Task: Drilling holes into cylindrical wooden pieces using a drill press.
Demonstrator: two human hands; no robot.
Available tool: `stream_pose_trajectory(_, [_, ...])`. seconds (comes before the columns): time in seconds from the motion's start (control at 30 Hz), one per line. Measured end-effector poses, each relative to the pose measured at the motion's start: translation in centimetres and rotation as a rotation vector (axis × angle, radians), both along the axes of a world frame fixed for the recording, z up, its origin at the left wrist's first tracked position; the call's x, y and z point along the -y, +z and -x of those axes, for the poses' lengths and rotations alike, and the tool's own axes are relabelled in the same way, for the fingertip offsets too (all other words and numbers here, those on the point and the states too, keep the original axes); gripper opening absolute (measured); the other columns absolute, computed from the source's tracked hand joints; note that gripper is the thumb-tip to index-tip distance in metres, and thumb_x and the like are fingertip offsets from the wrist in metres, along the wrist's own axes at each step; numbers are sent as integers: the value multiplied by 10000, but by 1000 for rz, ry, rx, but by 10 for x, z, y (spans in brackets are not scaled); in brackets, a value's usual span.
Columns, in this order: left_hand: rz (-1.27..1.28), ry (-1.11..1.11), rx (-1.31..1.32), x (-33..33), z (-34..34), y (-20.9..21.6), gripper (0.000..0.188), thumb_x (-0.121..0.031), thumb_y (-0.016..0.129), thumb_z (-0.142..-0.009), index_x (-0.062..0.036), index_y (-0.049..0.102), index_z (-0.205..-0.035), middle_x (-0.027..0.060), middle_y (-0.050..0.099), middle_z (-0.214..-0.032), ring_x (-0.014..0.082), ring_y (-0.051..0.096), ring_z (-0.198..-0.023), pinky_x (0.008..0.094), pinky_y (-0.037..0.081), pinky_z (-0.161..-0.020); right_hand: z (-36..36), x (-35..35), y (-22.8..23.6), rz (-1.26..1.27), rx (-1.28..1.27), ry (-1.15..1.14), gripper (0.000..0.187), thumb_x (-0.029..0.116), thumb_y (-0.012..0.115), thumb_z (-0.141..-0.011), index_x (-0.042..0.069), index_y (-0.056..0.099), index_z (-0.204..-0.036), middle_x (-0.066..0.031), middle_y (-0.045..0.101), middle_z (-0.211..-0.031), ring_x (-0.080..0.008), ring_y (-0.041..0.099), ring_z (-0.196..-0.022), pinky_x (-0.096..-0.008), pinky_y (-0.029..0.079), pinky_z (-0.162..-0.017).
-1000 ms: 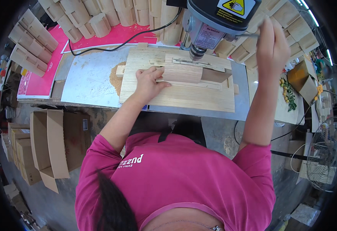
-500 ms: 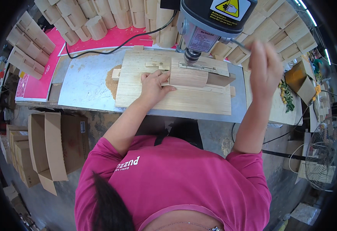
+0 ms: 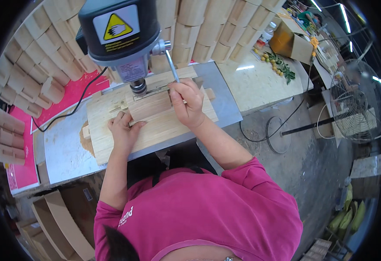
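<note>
A dark bench drill [image 3: 121, 35] stands over a pale wooden jig board [image 3: 155, 135] on the table. Below its chuck [image 3: 138, 87] a rounded wooden block [image 3: 150, 105] lies in the jig, a slot along its top. My left hand [image 3: 125, 129] presses against the block's left end, fingers bent and thumb along the near side. My right hand [image 3: 187, 101] is closed round the end of the drill's metal lever [image 3: 172, 65], just above the block's right part. Whether the drill bit touches the wood cannot be made out.
Rows of stacked wooden blocks [image 3: 194, 26] line the back, some on pink sheeting [image 3: 75, 93]. A black cable [image 3: 79, 102] runs left of the drill. Fruit with leaves [image 3: 279, 67] lies at the right, near a carton [image 3: 292, 41]. A standing fan [image 3: 355, 100] is farther right.
My right hand has come down and inward with the lever, which now points toward me. My left hand stays at the block's left end. The whole view has turned to the right.
</note>
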State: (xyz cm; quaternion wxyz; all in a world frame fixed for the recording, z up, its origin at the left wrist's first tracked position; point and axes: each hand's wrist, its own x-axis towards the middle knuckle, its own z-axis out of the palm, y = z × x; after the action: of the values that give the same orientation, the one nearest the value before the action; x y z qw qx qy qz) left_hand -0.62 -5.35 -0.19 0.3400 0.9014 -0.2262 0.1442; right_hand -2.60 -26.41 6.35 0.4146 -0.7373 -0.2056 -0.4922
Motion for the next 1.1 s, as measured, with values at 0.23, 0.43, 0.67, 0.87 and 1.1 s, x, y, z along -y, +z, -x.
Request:
stream_pose_trajectory(0.23, [15,24,-38,-3,2,2,295,-252,765,-620,-128,651,-863,-1,514,-710,182,494,-737,350,267,-787,-15,-1,115,98,103,-127,166,107,572,-794,42,532,-647,-88,459,-505,-276,445,-421,-342,364,-444])
stream_pose_trajectory(0.43, [-16,24,11,-8,0,-4,322,-282,769,-614,-109,639,-853,22,553,-740,203,522,-753,363,286,-769,-103,5,168,148,-354,-412,381,338,452,-855,-8,609,-820,-216,610,-747,-337,607,-725,-393,454,-641])
stream_pose_trajectory(0.67, [124,56,-105,1,-2,1,410,-299,790,-583,-90,640,-903,25,557,-762,200,549,-784,378,282,-820,-67,53,91,-24,-502,199,489,320,579,-860,25,483,-1239,-94,611,-1016,-163,552,-977,-320,436,-789])
stream_pose_trajectory(0.87, [362,-80,-207,-12,-9,-7,377,-217,812,-560,-81,654,-874,16,529,-748,164,522,-703,321,341,-769,-11,52,13,345,-908,114,327,206,678,-772,5,615,-1021,-124,625,-1002,-252,564,-952,-329,436,-840])
stream_pose_trajectory(1.1, [293,-217,21,-93,37,58,314,-163,805,-583,-50,650,-832,-6,502,-706,119,499,-646,260,371,-581,18,61,13,172,-966,274,294,96,713,-700,1,627,-964,-123,622,-915,-281,556,-876,-351,440,-772])
